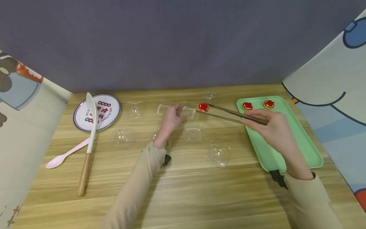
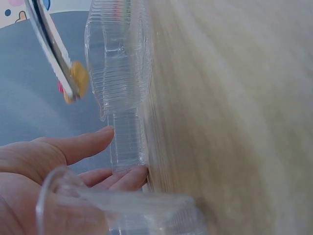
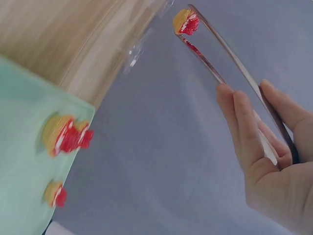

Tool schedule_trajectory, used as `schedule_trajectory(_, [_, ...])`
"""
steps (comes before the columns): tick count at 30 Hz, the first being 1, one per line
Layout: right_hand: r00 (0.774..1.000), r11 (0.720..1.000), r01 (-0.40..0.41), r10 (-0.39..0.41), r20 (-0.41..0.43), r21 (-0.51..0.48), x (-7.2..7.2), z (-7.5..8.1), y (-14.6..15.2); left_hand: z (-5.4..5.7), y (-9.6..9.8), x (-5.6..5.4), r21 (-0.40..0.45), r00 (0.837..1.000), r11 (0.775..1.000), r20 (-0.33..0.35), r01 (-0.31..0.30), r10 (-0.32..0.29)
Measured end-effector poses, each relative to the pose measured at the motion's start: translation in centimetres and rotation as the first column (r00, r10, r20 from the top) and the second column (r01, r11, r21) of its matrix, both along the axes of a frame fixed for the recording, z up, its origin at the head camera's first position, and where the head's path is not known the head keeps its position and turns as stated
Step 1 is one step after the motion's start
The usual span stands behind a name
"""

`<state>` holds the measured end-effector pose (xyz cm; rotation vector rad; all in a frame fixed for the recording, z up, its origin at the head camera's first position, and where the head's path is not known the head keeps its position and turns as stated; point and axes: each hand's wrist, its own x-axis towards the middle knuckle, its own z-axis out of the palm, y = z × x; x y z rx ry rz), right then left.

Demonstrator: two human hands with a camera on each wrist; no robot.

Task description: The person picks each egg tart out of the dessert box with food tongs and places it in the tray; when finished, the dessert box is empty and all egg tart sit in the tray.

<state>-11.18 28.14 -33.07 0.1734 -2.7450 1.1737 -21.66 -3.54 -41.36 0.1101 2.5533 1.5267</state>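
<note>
My right hand grips long metal tongs. Between their tips is a small red-topped tart with a yellow base, raised above the table. The tart hangs at the right side of a clear plastic box with its lid up. Beside that box is my left hand. In the left wrist view, its thumb and extended fingers lie at the edge of the clear box, not curled round it. Two more tarts sit on the green tray.
Several other clear plastic boxes, such as one at the front and one at the left, are spread over the wooden table. A patterned plate, a long-handled white spoon and a pink spoon lie left.
</note>
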Motion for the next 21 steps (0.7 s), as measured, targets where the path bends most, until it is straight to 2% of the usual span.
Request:
schedule_trajectory(5, [0.999,0.998,0.047,-0.047,0.003,-0.034,1.4,-0.2,1.9,-0.1,-0.1,0.0,-0.004,1.000,1.000,-0.005,-0.002,0.002])
schedule_trajectory(10, [0.993,0.994,0.113,-0.112,-0.030,0.006,3.0,-0.1,4.0,-0.1,-0.1,0.0,-0.006,1.000,1.000,-0.011,-0.005,0.005])
schedule_trajectory(13, [0.988,0.987,0.156,-0.156,-0.007,0.022,4.0,-0.1,5.5,-0.1,-0.2,0.0,-0.016,1.000,1.000,-0.016,0.003,-0.003])
schedule_trajectory(21, [0.949,0.947,0.313,-0.315,0.020,0.066,6.2,-0.7,8.4,-0.1,-0.1,0.0,-0.010,1.000,1.000,-0.006,0.003,-0.003])
